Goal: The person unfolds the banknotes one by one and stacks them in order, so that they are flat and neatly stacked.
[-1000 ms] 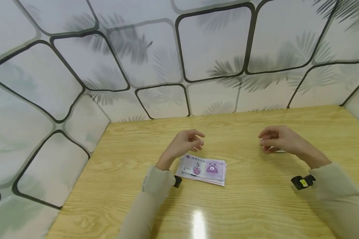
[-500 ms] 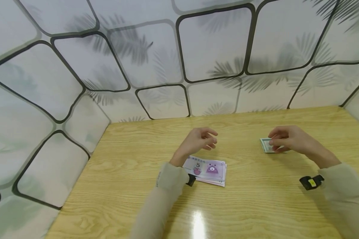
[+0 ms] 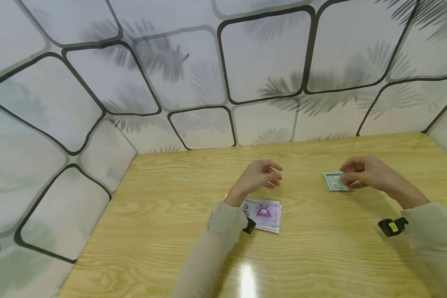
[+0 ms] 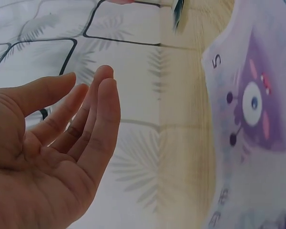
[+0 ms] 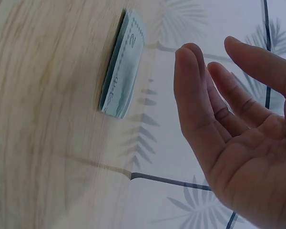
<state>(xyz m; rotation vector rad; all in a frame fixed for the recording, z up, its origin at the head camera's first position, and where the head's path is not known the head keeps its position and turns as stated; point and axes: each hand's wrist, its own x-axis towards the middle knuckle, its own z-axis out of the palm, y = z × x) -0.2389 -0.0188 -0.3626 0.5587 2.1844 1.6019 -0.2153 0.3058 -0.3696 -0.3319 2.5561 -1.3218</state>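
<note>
A stack of purple play banknotes (image 3: 267, 214) marked 5 lies on the table, its left part covered by my left forearm in the head view. My left hand (image 3: 258, 177) is raised just beyond that stack, fingers loosely bent and holding nothing. In the left wrist view the purple notes (image 4: 257, 114) fill the right side, apart from the fingers (image 4: 107, 109). Farther right lies a small stack of green play banknotes (image 3: 334, 182). Over its right end hovers my right hand (image 3: 368, 174), its palm bare. The right wrist view has the green notes (image 5: 124, 67) clear of the fingers.
The wooden table (image 3: 152, 231) runs back to a wall (image 3: 268, 58) patterned with dark rounded frames and leaves. Another patterned wall (image 3: 33, 165) borders the left side. A black wrist camera (image 3: 392, 227) sits at the right cuff.
My left hand has moved right, over the purple notes, so my forearm now covers more of them. My right hand has shifted right, uncovering the left part of the green notes.
</note>
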